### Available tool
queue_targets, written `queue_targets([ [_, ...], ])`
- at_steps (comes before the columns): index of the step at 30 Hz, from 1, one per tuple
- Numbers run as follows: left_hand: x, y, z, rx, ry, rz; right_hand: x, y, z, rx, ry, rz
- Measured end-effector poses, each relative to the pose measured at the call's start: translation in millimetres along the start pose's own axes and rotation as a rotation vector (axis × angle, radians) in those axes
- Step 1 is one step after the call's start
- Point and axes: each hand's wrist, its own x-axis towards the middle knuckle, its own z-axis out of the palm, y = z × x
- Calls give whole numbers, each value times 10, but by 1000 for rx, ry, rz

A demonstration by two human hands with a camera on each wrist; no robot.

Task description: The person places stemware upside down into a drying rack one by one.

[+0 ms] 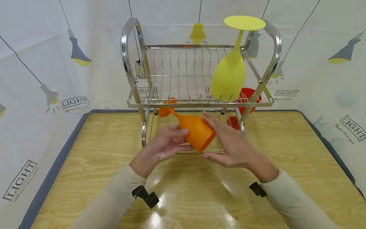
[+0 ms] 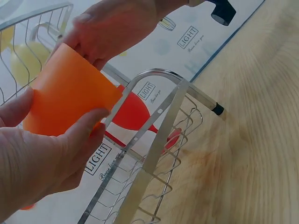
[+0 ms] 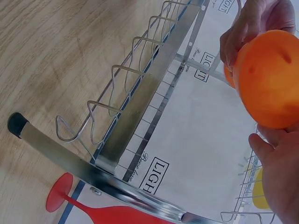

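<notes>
An orange plastic wine glass (image 1: 197, 132) is tilted in front of the rack's lower tier, its open rim toward the lower right and its foot toward the upper left. My left hand (image 1: 168, 143) grips the bowl, thumb on one side and fingers beneath. Beside the rim is my right hand (image 1: 233, 143), its fingers straight and thumb spread apart, fingertips right at the bowl. In the left wrist view the bowl (image 2: 70, 98) hides part of the right hand (image 2: 121, 32). Above, a yellow wine glass (image 1: 228, 74) leans upside down in the upper tier.
The two-tier metal dish rack (image 1: 200, 105) stands on the wooden table (image 1: 100, 178), its curved side tubes rising left and right. At its right end, toward the back, is a red wine glass (image 1: 248, 97). A white printed cloth (image 1: 71, 82) surrounds the table.
</notes>
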Motion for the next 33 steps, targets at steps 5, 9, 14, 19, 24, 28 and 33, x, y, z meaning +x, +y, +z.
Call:
queue_targets([
  [5,17,-82,58,66,61,120,16,32,10,-1,-39,73],
  [9,28,-174,99,141,140,209,26,56,27,12,-64,124],
  [14,52,-257,132,246,209,295,22,69,44,0,-71,136],
  [19,51,-312,183,385,295,369,18,68,57,-6,-68,127],
  [24,40,-371,192,586,312,483,-2,71,67,13,-64,135],
  [28,23,-403,196,819,297,641,-21,80,85,37,-34,111],
  [33,36,-423,204,1164,301,912,-24,115,128,109,34,25],
])
